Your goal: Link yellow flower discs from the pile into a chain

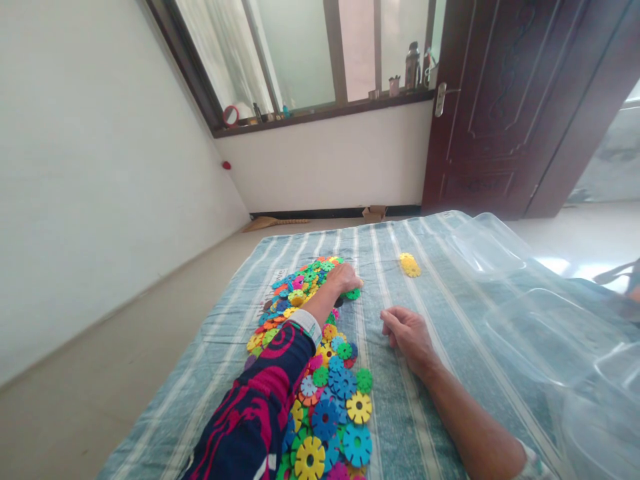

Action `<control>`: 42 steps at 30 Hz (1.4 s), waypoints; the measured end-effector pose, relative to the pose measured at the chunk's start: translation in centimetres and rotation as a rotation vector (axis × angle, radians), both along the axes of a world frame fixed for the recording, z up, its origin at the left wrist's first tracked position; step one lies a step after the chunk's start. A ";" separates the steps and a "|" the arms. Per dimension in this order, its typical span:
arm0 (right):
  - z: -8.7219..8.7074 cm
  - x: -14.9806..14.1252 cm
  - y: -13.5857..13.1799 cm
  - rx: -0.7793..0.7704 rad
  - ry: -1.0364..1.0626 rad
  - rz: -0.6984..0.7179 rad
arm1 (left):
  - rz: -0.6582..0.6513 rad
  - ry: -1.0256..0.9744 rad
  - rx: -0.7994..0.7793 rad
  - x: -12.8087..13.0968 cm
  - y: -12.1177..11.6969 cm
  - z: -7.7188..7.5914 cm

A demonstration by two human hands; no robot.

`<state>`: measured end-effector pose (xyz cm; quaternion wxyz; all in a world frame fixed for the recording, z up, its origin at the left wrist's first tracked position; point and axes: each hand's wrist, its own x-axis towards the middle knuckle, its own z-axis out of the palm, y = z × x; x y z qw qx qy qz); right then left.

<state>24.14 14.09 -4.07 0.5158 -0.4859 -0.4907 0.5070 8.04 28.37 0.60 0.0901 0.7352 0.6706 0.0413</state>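
Many colourful notched plastic discs (344, 383), flower-shaped, lie in a long heap on the striped cloth (400, 393). My left hand (345, 277) reaches over the far part of the heap, fingers bent down beside a green disc (353, 294). What its fingertips hold, if anything, is hidden. To the right of the heap, my right hand (411, 335) hovers over or rests on the cloth with its fingers curled in and the thumb against them. Nothing shows in it. A few yellow discs (410, 265) sit apart from the heap, beyond my right hand.
Clear plastic containers (493, 247) stand along the right side of the table. Part of a person (633, 287) shows at the right edge. Behind the table are a windowsill (330, 115) with small items, a dark red door (495, 100) and a cardboard box (375, 213) on the floor.
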 end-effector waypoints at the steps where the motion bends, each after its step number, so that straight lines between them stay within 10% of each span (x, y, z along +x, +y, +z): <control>1: 0.0 0.0 0.0 -0.002 0.000 0.002 | 0.002 -0.017 0.002 0.0 0.0 -0.1; 16: -0.2 -0.2 0.3 0.005 0.011 0.006 | -0.006 -0.319 0.019 1.4 1.7 -2.2; 42: -0.4 -0.7 0.8 0.001 0.062 -0.043 | -0.159 -0.069 -0.056 4.3 3.4 -0.8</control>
